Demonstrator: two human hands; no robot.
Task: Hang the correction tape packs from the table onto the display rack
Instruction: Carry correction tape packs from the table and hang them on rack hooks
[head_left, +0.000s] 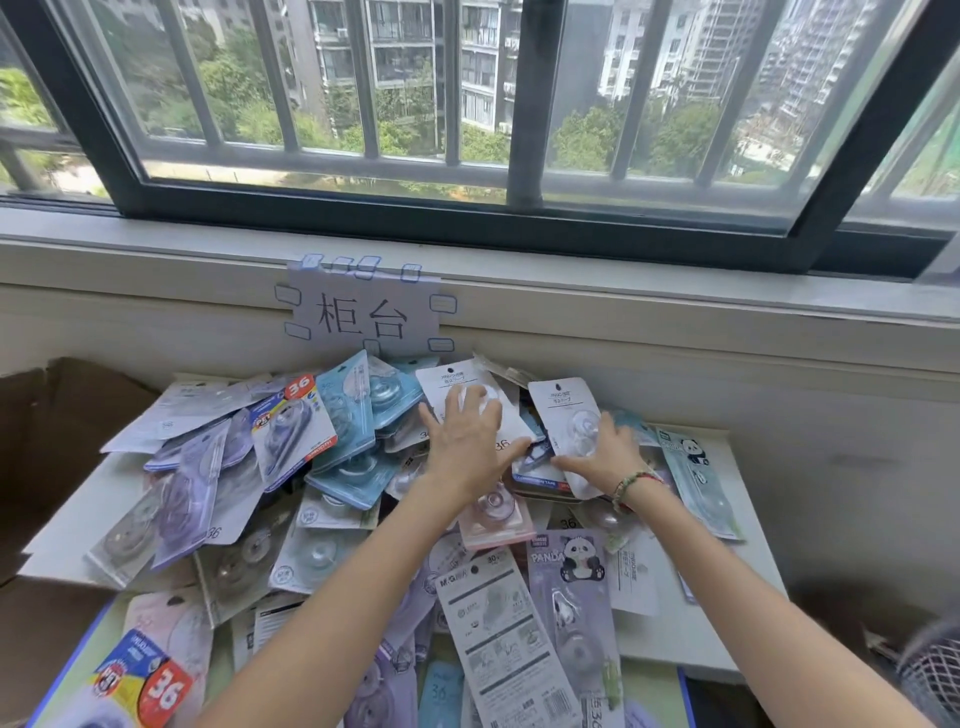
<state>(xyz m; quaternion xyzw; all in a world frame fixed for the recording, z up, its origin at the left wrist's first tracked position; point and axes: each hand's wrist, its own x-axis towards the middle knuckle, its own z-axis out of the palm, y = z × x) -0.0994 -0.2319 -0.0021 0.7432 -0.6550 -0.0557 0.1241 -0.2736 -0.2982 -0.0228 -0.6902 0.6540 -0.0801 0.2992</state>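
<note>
- Packs of correction tape (332, 478) lie heaped loose across the table (748, 587) under the window, so each must be picked free.
- Left hand (467, 441) lies spread, fingers straight, on a white pack (457, 384), likely steadying it.
- Right hand (605, 457) curls round a second white pack (566, 410), lifting its edge.
- No display rack is in view.

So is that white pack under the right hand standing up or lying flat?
Tilted, not flat: the white pack leans on the heap, top edge raised toward the wall, with the right hand gripping its lower part.
</note>
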